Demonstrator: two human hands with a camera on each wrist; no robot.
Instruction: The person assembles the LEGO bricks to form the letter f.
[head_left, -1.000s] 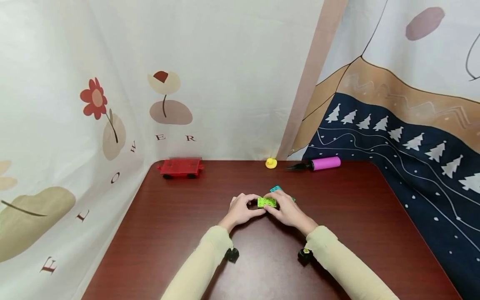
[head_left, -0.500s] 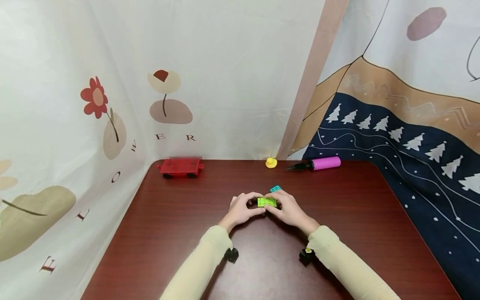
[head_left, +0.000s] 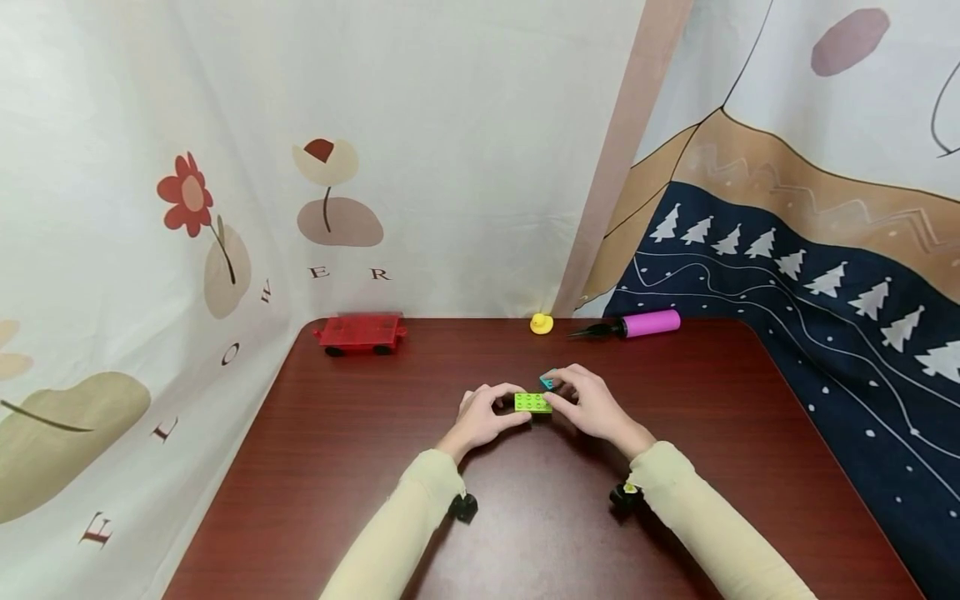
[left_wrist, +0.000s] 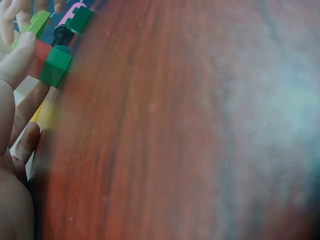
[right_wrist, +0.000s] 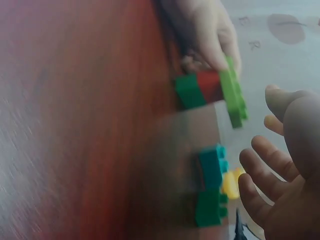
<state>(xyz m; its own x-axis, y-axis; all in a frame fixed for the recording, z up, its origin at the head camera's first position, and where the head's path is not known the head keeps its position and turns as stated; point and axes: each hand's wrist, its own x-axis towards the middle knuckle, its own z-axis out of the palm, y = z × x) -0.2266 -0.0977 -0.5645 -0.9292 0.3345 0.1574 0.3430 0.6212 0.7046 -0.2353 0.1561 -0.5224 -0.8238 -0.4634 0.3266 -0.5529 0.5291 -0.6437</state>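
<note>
Lime brick (head_left: 530, 403) no longer touches right hand (head_left: 594, 406)

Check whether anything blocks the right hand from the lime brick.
Nothing visible does: the right wrist view shows an open gap between right hand and lime brick, atop the stack the left hand holds.

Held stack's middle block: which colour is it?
The middle block is red, clearest in the right wrist view.
</note>
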